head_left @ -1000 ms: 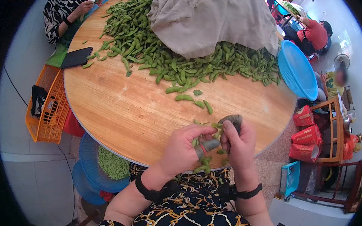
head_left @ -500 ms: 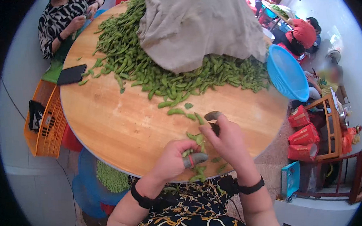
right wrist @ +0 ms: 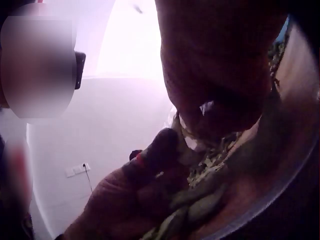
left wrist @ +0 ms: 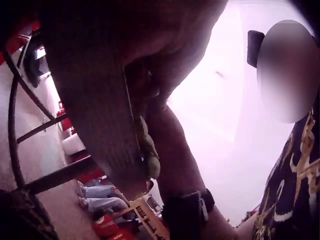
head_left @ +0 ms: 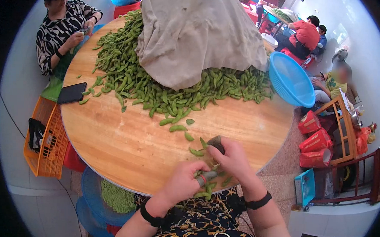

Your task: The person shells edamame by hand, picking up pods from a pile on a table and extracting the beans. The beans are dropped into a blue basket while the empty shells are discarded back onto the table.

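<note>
Left hand: my left hand (head_left: 182, 183) was curled round a few pods (head_left: 205, 187) at the near table edge, a grey cot (head_left: 207, 176) on one finger.
Right hand: my right hand (head_left: 231, 159) pinched at the same pods just beside the left, a dark cot (head_left: 217, 143) on the raised thumb.
Pods in hand: they lay between both hands, over the rim of the table (head_left: 114, 144); in the left wrist view one pod (left wrist: 147, 150) showed under the palm.
Loose pods: several pods (head_left: 177, 128) lay apart on the bare wood between my hands and the pile.
Pile: the heap (head_left: 154, 86) covered the far half of the table, a cloth (head_left: 194, 36) draped over it.
Right of table: a blue basket (head_left: 291, 81) stood at the edge.
Below, left: a blue tray of beans (head_left: 114, 195) sat under the table, an orange crate (head_left: 45, 139) beside it.
Far side: another person (head_left: 61, 33) sat there, a phone (head_left: 71, 93) nearby.
</note>
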Available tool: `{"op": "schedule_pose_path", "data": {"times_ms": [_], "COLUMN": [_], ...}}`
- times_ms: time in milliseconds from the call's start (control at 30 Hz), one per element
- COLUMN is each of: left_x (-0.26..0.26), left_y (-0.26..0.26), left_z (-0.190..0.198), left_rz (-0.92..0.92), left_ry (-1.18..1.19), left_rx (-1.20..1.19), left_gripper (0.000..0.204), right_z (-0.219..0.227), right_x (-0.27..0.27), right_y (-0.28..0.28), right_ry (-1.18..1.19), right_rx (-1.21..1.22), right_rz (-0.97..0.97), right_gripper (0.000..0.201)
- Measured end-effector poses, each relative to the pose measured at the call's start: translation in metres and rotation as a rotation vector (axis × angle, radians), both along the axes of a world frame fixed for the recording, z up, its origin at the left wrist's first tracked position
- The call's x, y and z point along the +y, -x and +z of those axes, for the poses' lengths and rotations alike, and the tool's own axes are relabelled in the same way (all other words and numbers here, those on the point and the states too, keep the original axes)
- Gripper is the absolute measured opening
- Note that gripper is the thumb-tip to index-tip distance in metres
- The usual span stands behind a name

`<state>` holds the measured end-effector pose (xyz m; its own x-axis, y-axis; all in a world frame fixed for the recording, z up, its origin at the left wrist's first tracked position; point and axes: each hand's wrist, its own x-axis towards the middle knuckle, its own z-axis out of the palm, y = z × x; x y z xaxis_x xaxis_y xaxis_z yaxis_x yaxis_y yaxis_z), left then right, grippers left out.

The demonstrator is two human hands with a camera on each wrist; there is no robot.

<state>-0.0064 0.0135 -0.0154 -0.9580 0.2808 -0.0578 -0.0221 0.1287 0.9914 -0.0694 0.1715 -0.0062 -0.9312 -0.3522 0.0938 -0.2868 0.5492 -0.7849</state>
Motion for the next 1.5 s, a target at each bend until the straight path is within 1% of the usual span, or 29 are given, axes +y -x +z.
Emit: {"op": "schedule_pose_path", "data": {"times_ms": [33, 100, 133, 200, 233, 300, 333, 400, 433, 500, 633, 700, 733, 800, 933, 1000, 1033, 1100, 1133, 1167, 1200, 1233, 1267, 1300, 1333, 1367, 1400, 1467, 1500], "left_x": [-0.001, -0.003, -0.004, -0.004, -0.004, -0.005, -0.005, -0.006, -0.006, -0.008, -0.007, -0.007, -0.007, -0.007, -0.007, -0.013, -0.014, -0.019, -0.019, -0.018, -0.016, -0.011, -0.006, -0.003, -0.003, -0.004, -0.005, -0.007, -0.008], "left_y": [0.001, 0.001, 0.0, -0.002, 0.0, 0.004, 0.004, 0.005, 0.006, 0.006, 0.005, 0.005, 0.006, 0.006, 0.008, 0.006, 0.005, 0.004, 0.003, 0.004, 0.003, 0.004, 0.005, 0.006, 0.006, 0.006, 0.007, 0.007, 0.006], "left_z": [0.001, 0.002, 0.001, -0.003, -0.001, 0.003, 0.002, -0.002, -0.007, -0.017, -0.013, -0.012, -0.013, -0.016, -0.012, -0.014, -0.013, -0.009, -0.006, -0.002, 0.0, 0.0, -0.002, -0.005, -0.011, -0.017, -0.023, -0.023, -0.015], "left_rz": [-0.001, 0.0, -0.001, 0.07, 0.068, 0.193, 0.193, 0.161, 0.161, 0.242, 0.317, 0.379, 0.379, 0.38, 0.369, 0.177, 0.188, -0.027, -0.012, -0.004, 0.003, 0.008, 0.113, 0.213, 0.223, 0.224, 0.268, 0.315, 0.35], "left_ry": [0.003, 0.066, 0.068, -0.157, -0.156, -0.729, -0.728, -0.832, -0.831, -0.983, -0.917, -0.785, -0.786, -0.607, -0.533, -0.573, -0.572, -0.752, -0.748, -0.802, -0.855, -0.851, -0.632, -0.411, -0.345, -0.341, -0.355, -0.368, -0.459], "left_rx": [0.006, 0.05, 0.052, 0.003, 0.004, -0.292, -0.29, -0.163, -0.162, -0.179, -0.117, -0.049, -0.049, 0.007, 0.0, 0.091, 0.075, -0.007, -0.022, -0.125, -0.23, -0.235, -0.111, 0.013, 0.049, 0.038, 0.057, 0.061, -0.013], "left_gripper": [0.014, 0.014, 0.014, 0.012, 0.012, 0.007, 0.007, 0.016, 0.016, 0.011, 0.009, 0.009, 0.009, 0.009, 0.012, 0.009, 0.009, 0.011, 0.011, 0.013, 0.015, 0.015, 0.016, 0.018, 0.021, 0.021, 0.019, 0.018, 0.014], "right_z": [0.002, 0.01, 0.013, 0.021, 0.025, 0.029, 0.027, 0.024, 0.025, 0.03, 0.033, 0.026, 0.026, 0.026, 0.026, 0.024, 0.023, 0.02, 0.023, 0.022, 0.021, 0.02, 0.019, 0.017, 0.015, 0.013, 0.015, 0.02, 0.02], "right_x": [0.002, 0.006, 0.01, 0.016, 0.013, 0.004, 0.001, -0.003, -0.006, -0.012, -0.006, -0.003, -0.004, -0.008, -0.009, -0.009, -0.007, -0.001, -0.001, 0.0, 0.001, 0.0, -0.002, -0.004, -0.007, -0.008, -0.009, -0.01, -0.009], "right_y": [-0.003, -0.01, -0.012, -0.013, -0.017, -0.027, -0.029, -0.031, -0.032, -0.036, -0.034, -0.034, -0.034, -0.034, -0.034, -0.038, -0.039, -0.04, -0.041, -0.041, -0.041, -0.041, -0.041, -0.04, -0.04, -0.04, -0.037, -0.026, -0.019], "right_ry": [0.003, 0.338, 0.34, 0.586, 0.587, 0.754, 0.754, 0.719, 0.721, 0.591, 0.579, 0.654, 0.653, 0.506, 0.473, 0.545, 0.544, 0.808, 0.828, 0.83, 0.729, 0.628, 0.632, 0.524, 0.415, 0.306, 0.31, 0.384, 0.385], "right_rx": [0.006, -0.447, -0.445, -0.694, -0.692, -0.962, -0.961, -0.893, -0.893, -0.747, -0.827, -0.935, -0.935, -0.799, -0.752, -0.872, -0.892, -1.153, -1.174, -1.188, -1.077, -0.961, -0.966, -0.771, -0.58, -0.393, -0.4, -0.738, -0.753], "right_rz": [-0.001, -0.067, -0.067, 0.012, 0.011, 0.039, 0.04, 0.147, 0.148, 0.155, 0.217, 0.235, 0.236, 0.212, 0.216, 0.185, 0.186, 0.234, 0.221, 0.226, 0.181, 0.138, 0.138, 0.119, 0.098, 0.076, 0.076, 0.051, 0.048], "right_gripper": [0.016, 0.015, 0.015, 0.014, 0.014, 0.014, 0.014, 0.015, 0.015, 0.016, 0.018, 0.019, 0.019, 0.02, 0.02, 0.019, 0.019, 0.017, 0.016, 0.016, 0.017, 0.018, 0.018, 0.018, 0.018, 0.019, 0.019, 0.021, 0.021]}}
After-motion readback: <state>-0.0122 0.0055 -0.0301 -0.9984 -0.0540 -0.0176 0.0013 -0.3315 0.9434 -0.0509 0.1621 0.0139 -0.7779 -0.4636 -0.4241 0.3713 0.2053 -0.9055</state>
